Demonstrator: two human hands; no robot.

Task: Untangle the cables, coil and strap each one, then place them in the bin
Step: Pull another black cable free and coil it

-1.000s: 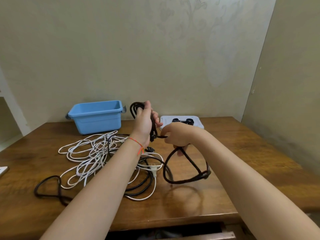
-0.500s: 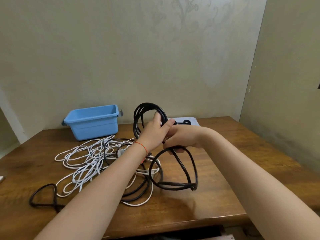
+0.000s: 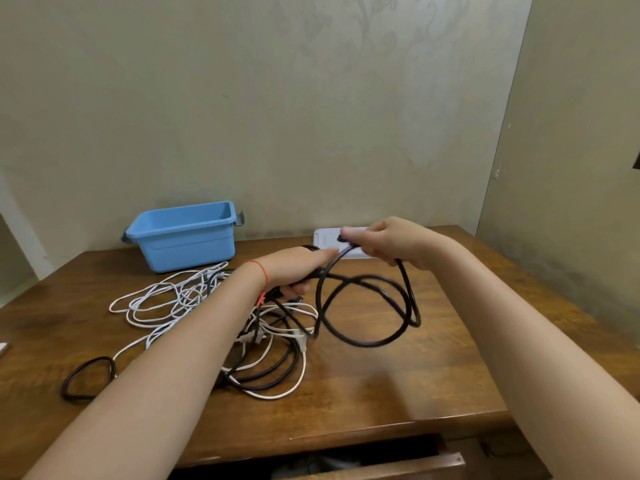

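Note:
A thick black cable (image 3: 363,342) hangs in loose loops between my hands above the wooden table (image 3: 398,386). My left hand (image 3: 298,268) grips the gathered black loops, its forefinger stretched along them. My right hand (image 3: 388,242) pinches the cable's end between thumb and fingers and holds a strand below. A tangle of white cable (image 3: 173,299) lies on the table to the left, mixed with more black cable (image 3: 266,382) under my left forearm. The blue bin (image 3: 183,237) stands empty at the back left.
A white tray (image 3: 325,237) sits at the back behind my right hand, mostly hidden. A black cable loop (image 3: 88,377) lies near the table's left front. A white object (image 3: 2,348) shows at the left edge. A drawer (image 3: 381,469) is open below the front edge.
My hands have dropped and moved apart. The coil held upright in my left hand has come down into wide loose loops hanging between both hands, and my right hand moved right with the cable's end.

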